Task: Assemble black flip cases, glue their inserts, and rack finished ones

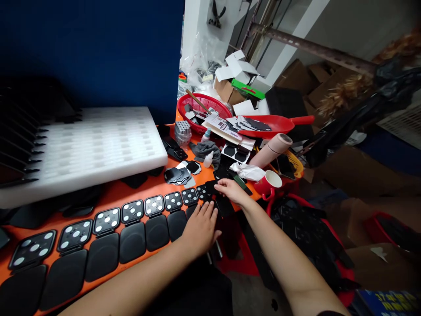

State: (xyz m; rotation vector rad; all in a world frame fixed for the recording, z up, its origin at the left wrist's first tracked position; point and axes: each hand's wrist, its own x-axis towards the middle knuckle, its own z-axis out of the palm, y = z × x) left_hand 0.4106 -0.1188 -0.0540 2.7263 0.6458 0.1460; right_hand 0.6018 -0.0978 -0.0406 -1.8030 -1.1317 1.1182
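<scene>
A row of open hinged black cases lies along the orange table, each with a lid (132, 212) bearing several white round dots and a smooth black lower half (132, 243). My left hand (201, 226) lies flat, palm down, over the lower halves at the row's right end, fingers stretched out. Beside the last dotted lid (201, 192), my right hand (230, 191) pinches a thin black flat piece (211, 188) between thumb and fingers. The piece's exact kind does not show. Just behind the row sits a pile of grey and black flat plates (179, 175).
A white foam block (108, 149) with black panels stands at the back left. Further right are a small white bottle (208, 159), a red mug (270, 182), a pink flask (271, 150), a red basket (226, 109) and a red pan (279, 125). A red tub (348, 272) stands below.
</scene>
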